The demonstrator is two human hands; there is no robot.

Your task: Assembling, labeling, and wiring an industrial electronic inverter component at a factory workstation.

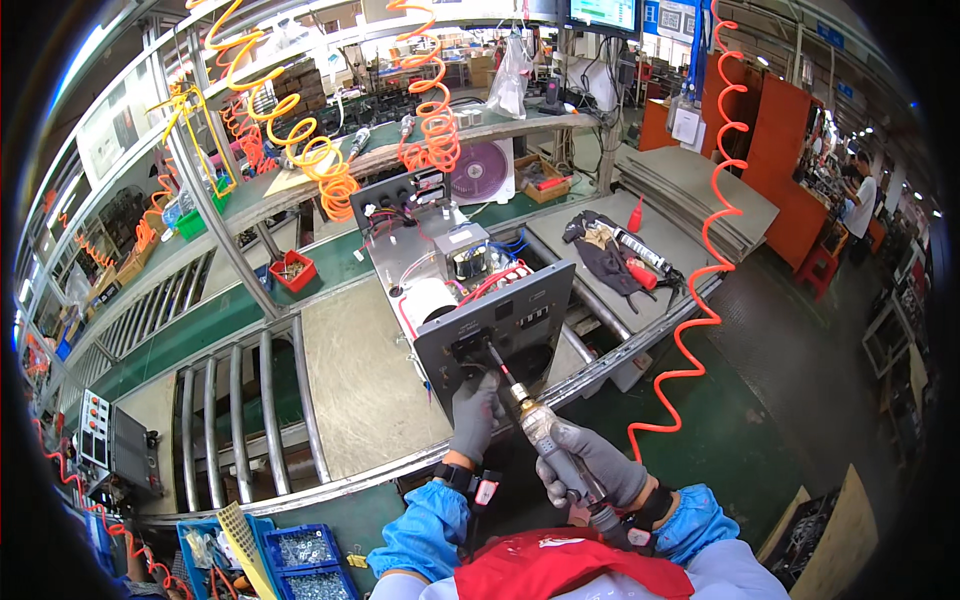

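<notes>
at centre frame the right hand (592, 464) is clenched around a pneumatic screwdriver (540, 425), the left hand (475, 412) grasps the grey panel (505, 325); blue bins (305, 560) at lower left hold screws.

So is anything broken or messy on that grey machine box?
Nothing looks broken. The grey front panel leans off the open chassis, red wires showing, while the left hand steadies it and the right hand drives a pneumatic screwdriver.

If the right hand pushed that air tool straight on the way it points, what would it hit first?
Most likely the grey front panel: the right hand aims the pneumatic screwdriver up-left, and its bit already seems to touch the panel, which the left hand steadies.
</notes>
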